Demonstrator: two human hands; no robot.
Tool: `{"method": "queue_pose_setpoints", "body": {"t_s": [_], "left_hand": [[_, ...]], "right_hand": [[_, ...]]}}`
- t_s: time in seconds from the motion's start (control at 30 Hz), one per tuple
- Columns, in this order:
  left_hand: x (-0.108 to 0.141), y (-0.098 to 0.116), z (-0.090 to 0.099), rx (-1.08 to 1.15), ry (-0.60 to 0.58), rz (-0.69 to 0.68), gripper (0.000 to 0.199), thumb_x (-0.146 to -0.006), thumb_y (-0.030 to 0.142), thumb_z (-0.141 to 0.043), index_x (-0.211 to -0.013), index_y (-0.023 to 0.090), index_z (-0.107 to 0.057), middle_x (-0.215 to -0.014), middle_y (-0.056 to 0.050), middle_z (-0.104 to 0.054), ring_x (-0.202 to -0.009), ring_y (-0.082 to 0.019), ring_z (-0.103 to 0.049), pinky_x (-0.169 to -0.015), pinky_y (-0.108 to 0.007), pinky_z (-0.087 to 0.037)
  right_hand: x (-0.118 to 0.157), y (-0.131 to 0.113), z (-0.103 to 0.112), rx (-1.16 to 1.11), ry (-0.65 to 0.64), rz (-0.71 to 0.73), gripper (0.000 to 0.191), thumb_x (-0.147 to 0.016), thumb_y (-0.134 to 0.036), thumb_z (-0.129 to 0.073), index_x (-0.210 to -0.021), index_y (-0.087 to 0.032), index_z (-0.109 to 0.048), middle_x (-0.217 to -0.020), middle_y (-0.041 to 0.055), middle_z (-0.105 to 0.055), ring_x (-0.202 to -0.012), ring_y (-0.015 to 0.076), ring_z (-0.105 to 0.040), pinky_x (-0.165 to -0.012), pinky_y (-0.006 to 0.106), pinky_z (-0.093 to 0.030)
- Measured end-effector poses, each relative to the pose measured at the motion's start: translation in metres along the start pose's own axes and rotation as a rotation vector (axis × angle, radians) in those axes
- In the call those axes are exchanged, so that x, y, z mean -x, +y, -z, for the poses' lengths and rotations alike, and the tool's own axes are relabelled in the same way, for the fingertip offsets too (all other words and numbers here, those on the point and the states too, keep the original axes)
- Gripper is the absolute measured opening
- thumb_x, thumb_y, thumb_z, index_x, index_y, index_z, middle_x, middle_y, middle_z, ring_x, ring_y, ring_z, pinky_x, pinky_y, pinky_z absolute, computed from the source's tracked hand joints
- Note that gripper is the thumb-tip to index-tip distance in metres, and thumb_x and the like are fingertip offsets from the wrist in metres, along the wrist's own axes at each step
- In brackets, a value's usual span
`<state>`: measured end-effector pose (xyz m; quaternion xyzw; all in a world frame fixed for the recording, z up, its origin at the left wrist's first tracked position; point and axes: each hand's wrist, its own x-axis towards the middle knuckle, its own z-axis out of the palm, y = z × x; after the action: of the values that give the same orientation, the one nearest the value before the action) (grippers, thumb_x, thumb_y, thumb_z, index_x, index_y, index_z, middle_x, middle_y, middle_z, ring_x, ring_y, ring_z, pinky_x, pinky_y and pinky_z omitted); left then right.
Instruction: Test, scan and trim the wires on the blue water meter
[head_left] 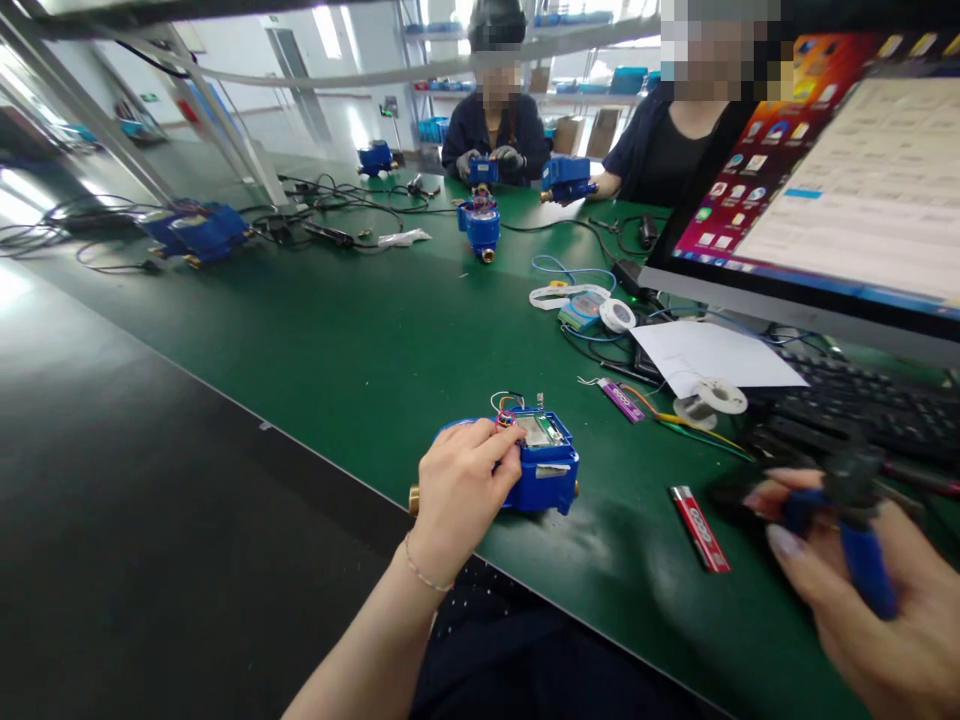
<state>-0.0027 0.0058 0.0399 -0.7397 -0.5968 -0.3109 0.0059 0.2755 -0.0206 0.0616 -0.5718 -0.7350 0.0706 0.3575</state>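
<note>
On the green table, near its front edge, lies a blue water meter [551,482] with brass ends. Its housing is uncovered, so a small circuit board [541,430] and thin coloured wires [506,408] show. My left hand [469,465] is curled over the meter's near side, thumb and fingertips gripping it at the edge of the board. At the lower right, my right hand [862,570] holds blue-handled pliers [862,545], slightly blurred, their dark jaws pointing up. Beside the right hand, a dark object on the table is partly hidden by the fingers.
A red lighter [699,530] and a purple lighter [622,400] lie between my hands. Solder spools [709,402], paper [712,355], a keyboard [862,405] and a monitor [825,180] stand at right. Two people sit across, handling blue meters [568,180]. Cables and more meters [199,232] lie at left.
</note>
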Motion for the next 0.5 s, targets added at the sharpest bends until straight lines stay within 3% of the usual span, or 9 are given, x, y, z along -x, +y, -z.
{"method": "queue_pose_setpoints", "body": {"t_s": [0.13, 0.27, 0.5], "left_hand": [[0.001, 0.002, 0.003, 0.021, -0.033, 0.015, 0.018, -0.084, 0.022, -0.054, -0.097, 0.022, -0.068, -0.090, 0.000, -0.070, -0.084, -0.018, -0.063, -0.078, -0.033, -0.047], [0.004, 0.003, 0.003, 0.060, -0.028, 0.035, 0.020, -0.081, 0.035, -0.061, -0.096, 0.024, -0.067, -0.090, -0.001, -0.069, -0.085, -0.019, -0.062, -0.080, -0.033, -0.045], [0.006, 0.005, 0.000, 0.050, -0.001, 0.073, 0.034, -0.096, 0.032, -0.039, -0.078, 0.020, -0.065, -0.076, 0.000, -0.066, -0.075, -0.015, -0.059, -0.071, -0.028, -0.041]], "right_hand": [[-0.002, -0.001, -0.013, 0.087, -0.076, 0.172, 0.027, -0.087, -0.037, -0.049, -0.108, -0.020, -0.054, -0.099, 0.0062, -0.058, -0.085, 0.0232, -0.060, -0.076, 0.035, -0.048], [-0.004, -0.002, -0.026, 0.169, -0.047, 0.325, 0.032, -0.087, -0.029, -0.048, -0.114, -0.014, -0.052, -0.105, 0.0103, -0.055, -0.095, 0.0251, -0.056, -0.087, 0.039, -0.044], [-0.017, -0.016, -0.041, 0.323, 0.006, 0.491, 0.032, -0.087, -0.025, -0.048, -0.110, -0.005, -0.056, -0.100, 0.0160, -0.054, -0.091, 0.0291, -0.053, -0.077, 0.040, -0.044]]}}
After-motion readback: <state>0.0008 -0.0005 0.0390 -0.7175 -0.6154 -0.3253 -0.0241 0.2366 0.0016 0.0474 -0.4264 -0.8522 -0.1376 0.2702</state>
